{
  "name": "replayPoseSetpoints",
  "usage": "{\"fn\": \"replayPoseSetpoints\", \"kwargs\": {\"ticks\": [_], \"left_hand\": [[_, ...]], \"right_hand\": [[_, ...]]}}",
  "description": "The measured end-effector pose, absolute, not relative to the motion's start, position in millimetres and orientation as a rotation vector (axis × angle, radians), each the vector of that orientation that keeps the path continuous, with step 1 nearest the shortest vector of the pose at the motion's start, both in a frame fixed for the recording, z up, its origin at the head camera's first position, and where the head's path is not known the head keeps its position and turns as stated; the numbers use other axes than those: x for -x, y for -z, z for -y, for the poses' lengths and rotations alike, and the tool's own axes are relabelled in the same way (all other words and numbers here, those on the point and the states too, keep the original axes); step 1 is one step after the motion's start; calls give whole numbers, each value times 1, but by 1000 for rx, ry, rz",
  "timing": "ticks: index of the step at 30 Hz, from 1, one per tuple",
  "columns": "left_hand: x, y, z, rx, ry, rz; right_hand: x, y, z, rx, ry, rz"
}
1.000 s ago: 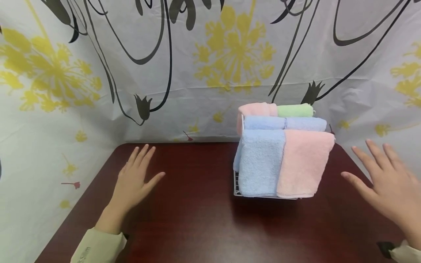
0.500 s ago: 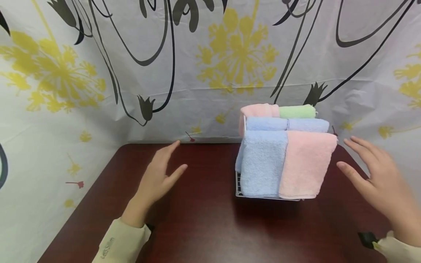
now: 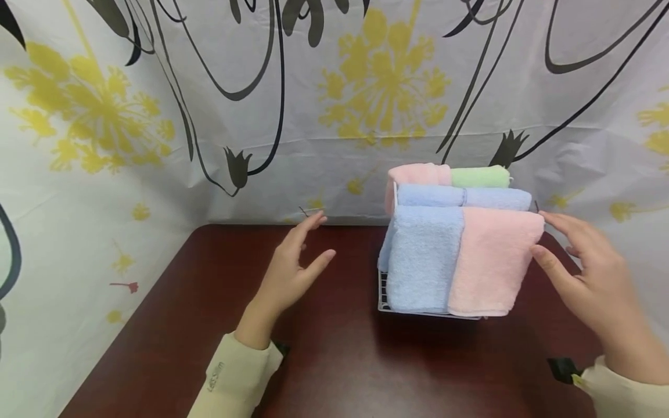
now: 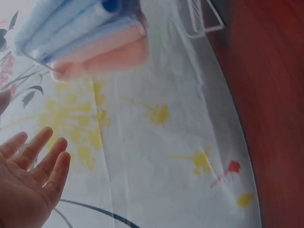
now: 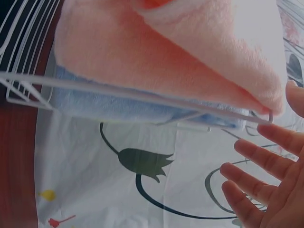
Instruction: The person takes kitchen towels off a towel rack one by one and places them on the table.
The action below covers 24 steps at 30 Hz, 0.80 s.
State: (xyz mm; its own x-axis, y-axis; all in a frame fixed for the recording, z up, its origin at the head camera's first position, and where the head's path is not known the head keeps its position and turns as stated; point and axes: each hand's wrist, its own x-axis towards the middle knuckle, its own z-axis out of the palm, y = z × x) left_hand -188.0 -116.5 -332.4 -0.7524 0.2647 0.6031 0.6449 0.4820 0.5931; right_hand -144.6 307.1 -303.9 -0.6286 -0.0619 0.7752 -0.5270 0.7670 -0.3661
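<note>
Folded towels fill a white wire rack (image 3: pixel 383 293) right of the table's middle. In front hang a blue towel (image 3: pixel 425 261) and a pink towel (image 3: pixel 493 261). Behind them lie another blue towel (image 3: pixel 491 198), a pink roll (image 3: pixel 418 173) and a green towel (image 3: pixel 479 176). My right hand (image 3: pixel 593 276) is at the rack's right side, its thumb and index fingertips right by the front pink towel's edge. My left hand (image 3: pixel 287 267) hovers left of the rack, fingers extended, a gap from the towels. In the right wrist view, the right hand (image 5: pixel 275 185) has its fingers spread near a rack rail (image 5: pixel 142 97).
A dark red-brown table (image 3: pixel 334 360) lies beneath. White cloth with yellow and dark plant prints (image 3: pixel 313 145) stands around its back and sides.
Both hands have moved inward toward the rack: the left hand to the right, the right hand to the left, up to the pink towel's edge. The rack and towels stay on the table.
</note>
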Motion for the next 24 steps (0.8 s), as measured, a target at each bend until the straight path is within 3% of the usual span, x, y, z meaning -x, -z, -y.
{"fn": "replayPoseSetpoints", "kwargs": {"ticks": [24], "left_hand": [[192, 315, 44, 954, 1562, 2209]], "right_hand": [[151, 317, -285, -297, -1060, 1973]]}}
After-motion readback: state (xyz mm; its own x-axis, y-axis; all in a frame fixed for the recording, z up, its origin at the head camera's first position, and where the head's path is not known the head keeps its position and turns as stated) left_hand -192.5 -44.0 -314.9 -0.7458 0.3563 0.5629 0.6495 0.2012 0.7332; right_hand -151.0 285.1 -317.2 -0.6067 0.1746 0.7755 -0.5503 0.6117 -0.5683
